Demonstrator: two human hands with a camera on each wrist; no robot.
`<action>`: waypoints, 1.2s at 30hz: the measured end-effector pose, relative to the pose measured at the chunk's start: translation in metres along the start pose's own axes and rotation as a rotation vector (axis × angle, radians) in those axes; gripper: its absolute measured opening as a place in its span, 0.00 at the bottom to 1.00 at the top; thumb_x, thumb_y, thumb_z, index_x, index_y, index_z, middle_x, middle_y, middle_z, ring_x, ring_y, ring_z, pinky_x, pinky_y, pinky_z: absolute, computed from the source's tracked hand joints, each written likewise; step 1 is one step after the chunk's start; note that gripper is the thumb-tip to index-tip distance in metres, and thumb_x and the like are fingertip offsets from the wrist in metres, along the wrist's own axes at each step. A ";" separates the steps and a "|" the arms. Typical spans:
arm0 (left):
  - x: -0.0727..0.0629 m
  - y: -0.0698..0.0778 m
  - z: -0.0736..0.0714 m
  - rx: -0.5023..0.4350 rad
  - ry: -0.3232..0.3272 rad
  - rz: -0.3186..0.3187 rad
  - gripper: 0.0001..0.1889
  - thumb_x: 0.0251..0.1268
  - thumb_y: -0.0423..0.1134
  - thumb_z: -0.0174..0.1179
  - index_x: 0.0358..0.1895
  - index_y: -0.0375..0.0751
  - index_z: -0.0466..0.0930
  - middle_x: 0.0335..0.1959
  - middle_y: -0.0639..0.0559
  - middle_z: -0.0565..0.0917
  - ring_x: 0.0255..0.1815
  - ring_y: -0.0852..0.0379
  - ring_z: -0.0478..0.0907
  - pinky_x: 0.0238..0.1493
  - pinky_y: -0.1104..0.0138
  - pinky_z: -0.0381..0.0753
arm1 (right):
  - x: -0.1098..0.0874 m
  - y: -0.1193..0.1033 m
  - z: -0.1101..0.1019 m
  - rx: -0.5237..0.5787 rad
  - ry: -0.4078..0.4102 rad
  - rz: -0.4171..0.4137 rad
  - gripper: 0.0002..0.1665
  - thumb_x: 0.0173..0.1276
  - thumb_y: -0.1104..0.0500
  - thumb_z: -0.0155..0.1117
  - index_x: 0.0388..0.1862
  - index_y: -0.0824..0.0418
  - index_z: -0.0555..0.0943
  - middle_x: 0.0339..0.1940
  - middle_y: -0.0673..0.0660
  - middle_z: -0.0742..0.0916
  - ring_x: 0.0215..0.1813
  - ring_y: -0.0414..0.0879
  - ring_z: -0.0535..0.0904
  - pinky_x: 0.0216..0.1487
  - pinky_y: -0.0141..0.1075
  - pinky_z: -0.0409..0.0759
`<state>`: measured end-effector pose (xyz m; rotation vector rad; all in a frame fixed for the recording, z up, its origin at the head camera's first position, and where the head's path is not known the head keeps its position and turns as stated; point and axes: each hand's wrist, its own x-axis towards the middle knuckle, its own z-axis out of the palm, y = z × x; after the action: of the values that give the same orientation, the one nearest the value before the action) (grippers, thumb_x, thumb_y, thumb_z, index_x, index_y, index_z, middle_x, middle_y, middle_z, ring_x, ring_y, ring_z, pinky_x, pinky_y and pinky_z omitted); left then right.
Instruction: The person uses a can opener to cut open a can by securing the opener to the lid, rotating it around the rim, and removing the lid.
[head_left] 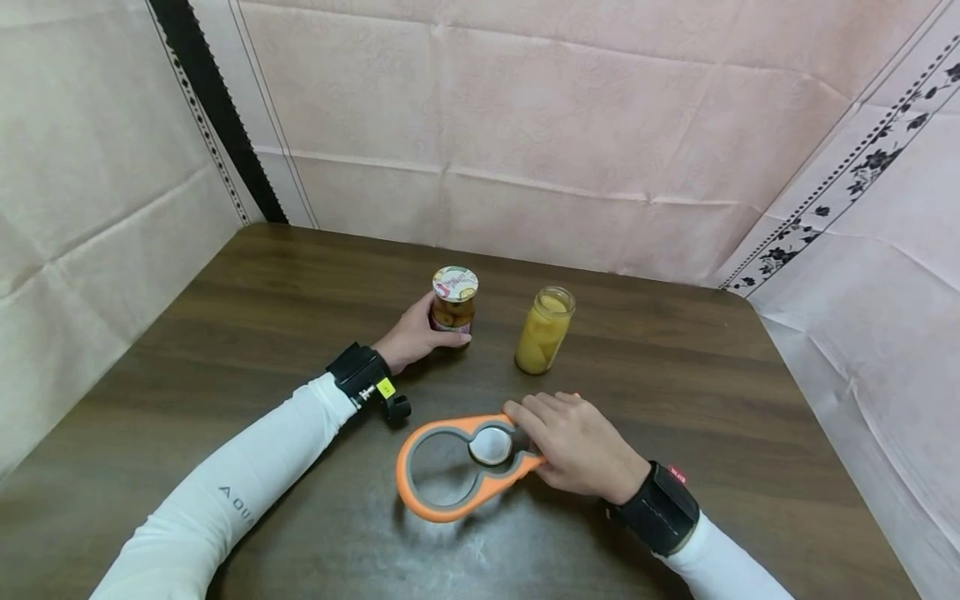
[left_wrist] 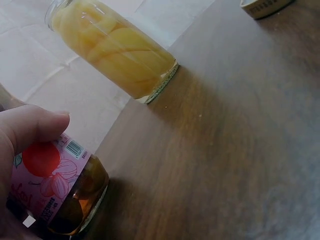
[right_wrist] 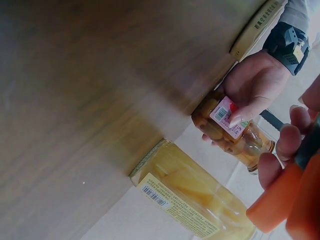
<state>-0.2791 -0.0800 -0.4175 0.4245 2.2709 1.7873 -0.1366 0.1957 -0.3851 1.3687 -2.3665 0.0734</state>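
My left hand (head_left: pixel 420 335) grips a small glass jar (head_left: pixel 453 315) of dark round fruit by its side. This jar has a colourful printed top and a pink label (left_wrist: pixel 47 175), and stands on the table. To its right is a taller glass jar (head_left: pixel 542 335) of yellow fruit pieces, upright with its mouth uncovered. Near the front, my right hand (head_left: pixel 581 442) holds an orange and grey jar opener (head_left: pixel 420 492) by its handles, above the table. A round lid (head_left: pixel 491 446) shows through the opener's smaller loop; its printed side (right_wrist: pixel 257 30) appears in the right wrist view.
The brown wooden table (head_left: pixel 315 275) has pale cloth (head_left: pixel 540 125) hanging behind it and at both sides. The yellow fruit jar stands between the two hands, a little farther back than the right one. Dark wrist straps (head_left: pixel 660 507) sit over the white sleeves.
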 end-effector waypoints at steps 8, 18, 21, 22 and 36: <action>0.000 0.003 0.001 -0.002 -0.008 -0.014 0.43 0.59 0.36 0.74 0.75 0.46 0.59 0.71 0.43 0.71 0.72 0.43 0.69 0.75 0.50 0.67 | -0.001 0.001 0.000 0.001 0.008 0.003 0.39 0.44 0.59 0.78 0.59 0.58 0.77 0.33 0.47 0.81 0.33 0.41 0.79 0.32 0.35 0.78; -0.007 0.003 0.002 0.003 -0.027 -0.028 0.43 0.60 0.36 0.73 0.76 0.47 0.58 0.72 0.43 0.70 0.73 0.43 0.68 0.75 0.49 0.67 | -0.001 0.002 -0.001 0.014 0.007 0.007 0.38 0.45 0.59 0.78 0.59 0.58 0.77 0.33 0.47 0.80 0.33 0.41 0.79 0.33 0.35 0.78; -0.010 0.003 0.001 0.007 -0.035 -0.041 0.43 0.60 0.37 0.73 0.76 0.47 0.58 0.72 0.43 0.70 0.73 0.43 0.67 0.76 0.49 0.66 | -0.001 0.002 -0.001 0.012 0.008 0.003 0.37 0.46 0.59 0.77 0.59 0.58 0.77 0.33 0.47 0.80 0.33 0.41 0.79 0.33 0.35 0.78; -0.010 0.003 0.001 0.009 -0.037 -0.046 0.44 0.60 0.37 0.73 0.76 0.47 0.57 0.73 0.43 0.69 0.74 0.43 0.67 0.76 0.49 0.65 | -0.001 0.002 -0.001 0.012 0.009 0.002 0.37 0.46 0.59 0.77 0.59 0.58 0.77 0.33 0.47 0.80 0.33 0.41 0.79 0.32 0.35 0.78; -0.018 0.000 0.003 0.024 -0.053 -0.062 0.46 0.60 0.36 0.73 0.78 0.46 0.55 0.74 0.42 0.69 0.74 0.42 0.67 0.76 0.49 0.65 | -0.002 0.002 0.000 0.027 0.016 0.004 0.34 0.48 0.61 0.75 0.57 0.58 0.77 0.30 0.45 0.77 0.31 0.39 0.75 0.31 0.33 0.74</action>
<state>-0.2617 -0.0840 -0.4180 0.3971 2.2459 1.7009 -0.1373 0.1985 -0.3855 1.3709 -2.3633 0.1166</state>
